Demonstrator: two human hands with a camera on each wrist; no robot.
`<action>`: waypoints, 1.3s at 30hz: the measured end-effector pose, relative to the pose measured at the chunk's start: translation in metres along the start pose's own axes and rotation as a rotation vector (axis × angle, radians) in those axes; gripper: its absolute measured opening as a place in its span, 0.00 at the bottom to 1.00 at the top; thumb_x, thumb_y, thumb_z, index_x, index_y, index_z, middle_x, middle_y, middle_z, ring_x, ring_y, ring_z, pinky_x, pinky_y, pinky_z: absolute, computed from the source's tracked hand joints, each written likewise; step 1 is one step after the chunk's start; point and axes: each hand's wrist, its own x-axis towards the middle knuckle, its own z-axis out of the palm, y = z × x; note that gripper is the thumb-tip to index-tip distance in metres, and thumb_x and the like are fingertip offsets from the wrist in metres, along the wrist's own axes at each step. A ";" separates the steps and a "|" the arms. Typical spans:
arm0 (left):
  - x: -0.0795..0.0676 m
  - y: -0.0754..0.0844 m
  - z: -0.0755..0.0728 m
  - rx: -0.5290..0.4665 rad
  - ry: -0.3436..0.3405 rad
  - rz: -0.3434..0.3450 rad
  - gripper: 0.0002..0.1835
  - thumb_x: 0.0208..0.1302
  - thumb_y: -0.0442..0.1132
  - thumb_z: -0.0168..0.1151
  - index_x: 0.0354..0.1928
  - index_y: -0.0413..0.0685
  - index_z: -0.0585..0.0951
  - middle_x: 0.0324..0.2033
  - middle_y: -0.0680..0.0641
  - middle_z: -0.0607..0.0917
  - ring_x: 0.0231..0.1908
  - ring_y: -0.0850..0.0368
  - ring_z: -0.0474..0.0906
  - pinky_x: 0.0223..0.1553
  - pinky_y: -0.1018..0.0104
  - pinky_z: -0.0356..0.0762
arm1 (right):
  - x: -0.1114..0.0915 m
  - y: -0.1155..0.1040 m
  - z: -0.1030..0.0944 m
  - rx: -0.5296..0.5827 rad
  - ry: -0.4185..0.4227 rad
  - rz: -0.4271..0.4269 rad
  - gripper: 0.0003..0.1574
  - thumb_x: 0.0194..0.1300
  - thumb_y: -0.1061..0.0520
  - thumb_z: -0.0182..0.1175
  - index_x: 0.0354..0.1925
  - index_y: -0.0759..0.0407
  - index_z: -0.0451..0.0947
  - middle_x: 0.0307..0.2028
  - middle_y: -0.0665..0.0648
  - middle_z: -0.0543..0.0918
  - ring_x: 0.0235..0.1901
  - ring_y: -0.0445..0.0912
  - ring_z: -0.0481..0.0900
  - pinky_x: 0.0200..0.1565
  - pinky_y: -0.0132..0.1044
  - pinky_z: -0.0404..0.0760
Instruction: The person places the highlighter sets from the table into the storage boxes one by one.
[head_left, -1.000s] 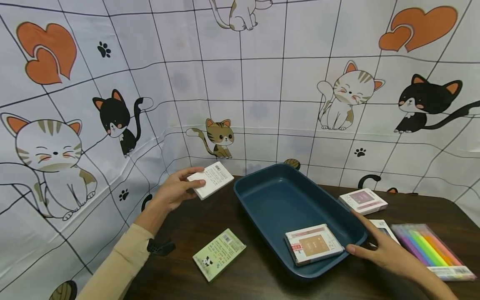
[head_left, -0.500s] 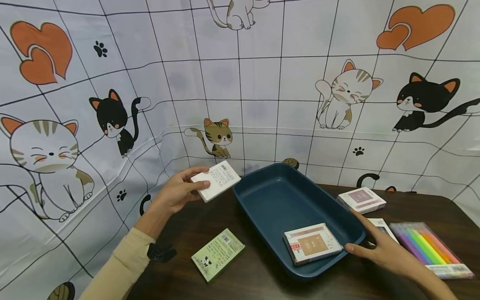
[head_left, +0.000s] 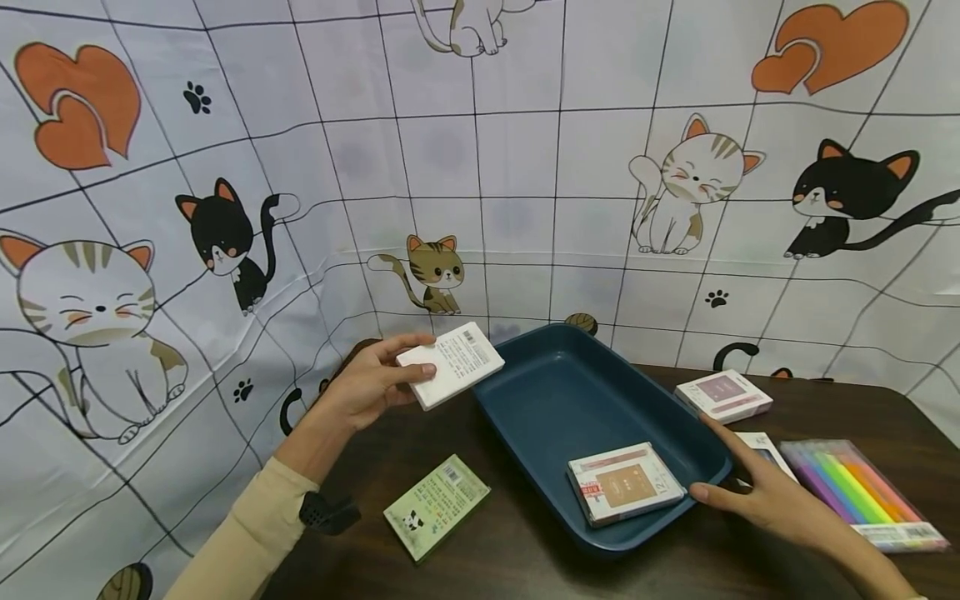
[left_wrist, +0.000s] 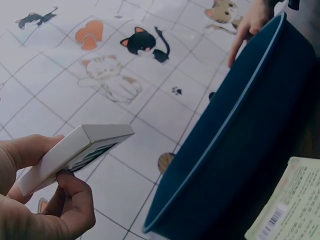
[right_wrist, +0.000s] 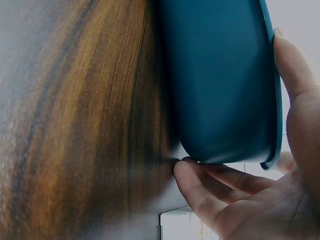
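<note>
My left hand (head_left: 371,382) pinches a small flat white box (head_left: 452,364) between thumb and fingers. Printed text and a barcode show on its upper face; the left wrist view shows dark stripes on the underside of this white box (left_wrist: 92,152). It is held in the air at the left rim of a deep blue tray (head_left: 558,400). Inside the tray's near end lies a white box with a tan panel (head_left: 626,485). At the tray's near right corner, my right hand (head_left: 765,492) holds on, its thumb at the rim and its fingers against the outer wall (right_wrist: 220,120).
A green box (head_left: 437,508) lies on the dark wooden table (head_left: 517,567) left of the tray. To the right are a white box with a mauve panel (head_left: 725,396), another partly hidden box (head_left: 763,454) and a pack of coloured pens (head_left: 862,492). A cat-print cloth (head_left: 517,167) hangs behind.
My left hand has carried the white box rightward, from beside the tray to its left rim. The right hand keeps its place at the tray's corner.
</note>
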 end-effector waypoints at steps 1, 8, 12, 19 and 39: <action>-0.001 0.000 0.001 0.001 -0.002 -0.001 0.32 0.63 0.28 0.71 0.69 0.42 0.73 0.59 0.35 0.72 0.48 0.45 0.79 0.38 0.58 0.82 | 0.000 0.000 0.000 -0.003 0.000 0.001 0.57 0.70 0.52 0.67 0.82 0.51 0.42 0.73 0.76 0.53 0.63 0.73 0.62 0.54 0.74 0.68; -0.003 0.006 0.009 -0.003 -0.032 -0.004 0.30 0.62 0.29 0.72 0.67 0.44 0.76 0.59 0.34 0.72 0.49 0.43 0.78 0.39 0.57 0.82 | 0.000 -0.001 0.001 -0.021 0.003 0.012 0.58 0.69 0.51 0.67 0.82 0.50 0.42 0.73 0.76 0.54 0.63 0.74 0.63 0.53 0.74 0.68; -0.004 0.008 0.016 -0.008 -0.058 0.001 0.30 0.63 0.28 0.71 0.67 0.43 0.75 0.59 0.34 0.72 0.50 0.43 0.78 0.39 0.57 0.82 | 0.000 -0.001 0.000 -0.015 -0.001 0.017 0.58 0.70 0.50 0.67 0.82 0.50 0.41 0.73 0.77 0.53 0.63 0.74 0.62 0.53 0.75 0.68; -0.002 0.005 0.030 -0.008 -0.091 -0.002 0.29 0.62 0.27 0.71 0.66 0.43 0.76 0.58 0.34 0.73 0.48 0.43 0.79 0.40 0.57 0.81 | 0.000 -0.001 -0.001 -0.017 -0.002 0.022 0.58 0.70 0.50 0.67 0.82 0.50 0.42 0.74 0.76 0.52 0.64 0.74 0.61 0.53 0.76 0.67; 0.008 -0.004 0.070 -0.031 -0.209 0.006 0.28 0.62 0.28 0.71 0.64 0.44 0.78 0.58 0.35 0.74 0.51 0.41 0.80 0.44 0.53 0.84 | 0.001 -0.001 0.000 -0.015 -0.018 0.039 0.58 0.70 0.49 0.66 0.83 0.50 0.41 0.74 0.78 0.51 0.63 0.77 0.60 0.52 0.77 0.67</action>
